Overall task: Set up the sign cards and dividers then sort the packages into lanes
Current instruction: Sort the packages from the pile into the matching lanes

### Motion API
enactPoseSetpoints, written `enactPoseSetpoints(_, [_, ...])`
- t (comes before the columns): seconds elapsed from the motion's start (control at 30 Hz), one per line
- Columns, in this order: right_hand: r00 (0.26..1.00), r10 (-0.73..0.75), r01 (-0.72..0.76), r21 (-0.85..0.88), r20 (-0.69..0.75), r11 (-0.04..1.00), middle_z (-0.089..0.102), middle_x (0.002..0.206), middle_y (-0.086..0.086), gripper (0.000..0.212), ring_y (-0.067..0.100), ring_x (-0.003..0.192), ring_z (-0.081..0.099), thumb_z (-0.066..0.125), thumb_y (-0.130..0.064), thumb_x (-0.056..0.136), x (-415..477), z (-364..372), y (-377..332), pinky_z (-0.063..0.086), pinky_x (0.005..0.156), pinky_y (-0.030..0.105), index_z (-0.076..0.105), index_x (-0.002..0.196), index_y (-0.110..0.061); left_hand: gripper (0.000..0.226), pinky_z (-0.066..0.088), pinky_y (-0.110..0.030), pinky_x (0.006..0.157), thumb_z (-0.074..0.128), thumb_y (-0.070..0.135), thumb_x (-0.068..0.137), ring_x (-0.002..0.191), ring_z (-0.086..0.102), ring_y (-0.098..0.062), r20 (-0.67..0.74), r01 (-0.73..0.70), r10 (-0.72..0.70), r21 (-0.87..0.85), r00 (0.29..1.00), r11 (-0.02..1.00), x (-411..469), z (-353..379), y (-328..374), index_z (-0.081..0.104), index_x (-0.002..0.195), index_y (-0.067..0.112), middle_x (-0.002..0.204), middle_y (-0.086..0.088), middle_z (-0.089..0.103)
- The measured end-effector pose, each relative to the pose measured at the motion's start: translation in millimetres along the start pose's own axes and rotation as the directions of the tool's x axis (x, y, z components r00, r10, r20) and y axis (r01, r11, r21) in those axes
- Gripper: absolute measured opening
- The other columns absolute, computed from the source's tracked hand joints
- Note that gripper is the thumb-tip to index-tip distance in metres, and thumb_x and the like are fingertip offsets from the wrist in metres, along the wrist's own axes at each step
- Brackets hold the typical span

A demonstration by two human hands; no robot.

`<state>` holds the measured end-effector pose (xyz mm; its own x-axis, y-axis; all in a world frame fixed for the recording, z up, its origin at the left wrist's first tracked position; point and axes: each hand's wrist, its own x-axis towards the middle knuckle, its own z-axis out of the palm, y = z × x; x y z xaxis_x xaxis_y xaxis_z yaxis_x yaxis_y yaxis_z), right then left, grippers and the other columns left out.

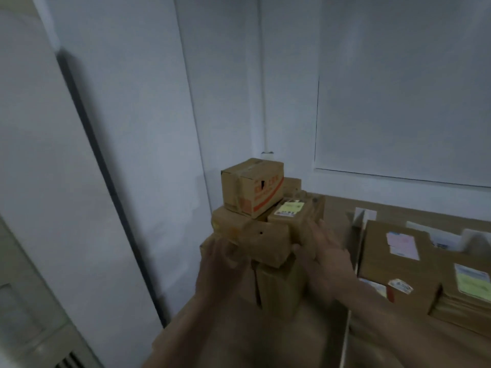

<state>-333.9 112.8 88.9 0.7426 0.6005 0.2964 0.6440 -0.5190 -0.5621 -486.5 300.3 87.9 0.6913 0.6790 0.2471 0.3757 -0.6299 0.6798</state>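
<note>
You are steadying the uneven pile of small brown cardboard packages at the left end of the brown table: your right hand is lying flat against its side, fingers straight and close together, while your left hand is touching the opposite side, fingers too blurred to read. Be pressing evenly, since the red-printed top box is probably sitting loose
</note>
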Motion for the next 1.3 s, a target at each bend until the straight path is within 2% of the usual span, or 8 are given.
enactPoseSetpoints(0.07, [1.0,-0.012,0.013,0.086,-0.01,0.996,0.032,0.159,-0.013,0.079,0.017,0.144,0.037,0.025,-0.091,0.084,36.0,9.5,-5.3,0.039,0.111,0.058,0.023,0.151,-0.048,0.031,0.048,-0.022,0.087,0.065,0.044,0.093,0.109,0.059,-0.008,-0.026,-0.005,0.006,0.003,1.0,1.0,31.2,-6.1,0.7,0.059,0.115,0.023,0.124,0.011,0.058])
enactPoseSetpoints(0.17, [1.0,0.022,-0.02,0.171,-0.006,0.985,0.04,0.154,-0.009,0.08,0.019,0.138,0.045,0.026,-0.09,0.083,87.6,25.1,-9.2,0.047,0.104,0.058,0.027,0.149,-0.045,0.051,0.038,-0.023,0.093,0.06,0.037,0.098,0.12,0.05,-0.013,-0.031,0.045,-0.044,0.039,0.999,0.998,70.9,-24.3,14.2,0.047,0.141,0.012,0.141,-0.003,0.051])
enactPoseSetpoints(0.27, [0.996,0.076,-0.065,0.252,-0.036,0.966,0.065,0.113,-0.009,0.05,0.012,0.1,0.065,0.039,-0.076,0.088,126.4,24.7,-33.5,0.057,0.086,0.047,0.051,0.12,-0.039,0.072,0.033,-0.036,0.113,0.061,0.046,0.095,0.143,0.037,-0.023,-0.047,0.089,-0.09,-0.029,0.995,0.996,112.8,-35.3,12.2,0.033,0.153,0.015,0.158,-0.005,0.036])
enactPoseSetpoints(0.4, [0.986,0.164,-0.148,0.335,-0.021,0.93,0.064,0.08,-0.004,0.029,0.006,0.068,0.06,0.042,-0.044,0.105,177.2,34.1,-56.1,0.048,0.063,0.024,0.056,0.107,-0.019,0.068,0.048,-0.029,0.095,0.058,0.045,0.098,0.128,0.049,-0.024,-0.025,0.152,-0.161,-0.207,0.987,0.966,181.5,-47.1,14.3,0.031,0.153,0.016,0.147,0.002,0.044])
enactPoseSetpoints(0.67, [0.897,0.436,-0.399,0.555,0.071,0.73,0.055,0.144,0.004,0.072,0.03,0.132,0.05,0.04,-0.07,0.094,257.5,64.3,-80.6,0.037,0.115,0.048,0.047,0.147,-0.021,0.072,0.035,-0.042,0.111,0.053,0.048,0.099,0.141,0.039,-0.032,0.087,0.119,-0.097,-0.291,0.991,0.949,312.3,-33.7,7.4,0.03,0.155,0.01,0.158,-0.011,0.036])
enactPoseSetpoints(0.87, [0.83,0.549,-0.476,0.639,0.1,0.604,0.065,0.126,0.004,0.096,0.03,0.115,0.06,0.046,-0.085,0.064,294.6,93.8,-86.6,0.044,0.109,0.052,0.06,0.134,-0.021,0.087,0.036,-0.048,0.115,0.053,0.065,0.088,0.139,0.042,-0.033,0.266,0.185,-0.094,-0.343,0.959,0.921,367.2,-15.9,-13.0,0.038,0.15,0.006,0.156,-0.014,0.039])
enactPoseSetpoints(1.1, [0.783,0.612,-0.509,0.682,0.113,0.525,0.06,0.116,0.0,0.038,0.028,0.11,0.058,0.053,-0.038,0.102,308.9,111.0,-98.1,0.048,0.093,0.044,0.054,0.133,-0.015,0.029,0.052,-0.041,0.076,0.055,0.026,0.096,0.081,0.062,-0.029,0.32,0.197,-0.071,-0.382,0.945,0.903,391.5,-4.0,-25.7,0.063,0.079,0.005,0.095,-0.021,0.068])
enactPoseSetpoints(1.3, [0.849,0.523,-0.326,0.706,-0.074,0.629,0.064,0.116,-0.001,0.04,0.024,0.108,0.062,0.06,-0.003,0.093,302.4,99.7,-105.0,0.057,0.094,0.048,0.05,0.123,-0.027,0.039,0.048,-0.039,0.06,0.057,0.038,0.08,0.067,0.061,-0.027,0.235,0.214,-0.083,-0.611,0.968,0.762,376.1,-9.0,-22.8,0.064,0.085,0.001,0.066,-0.006,0.057])
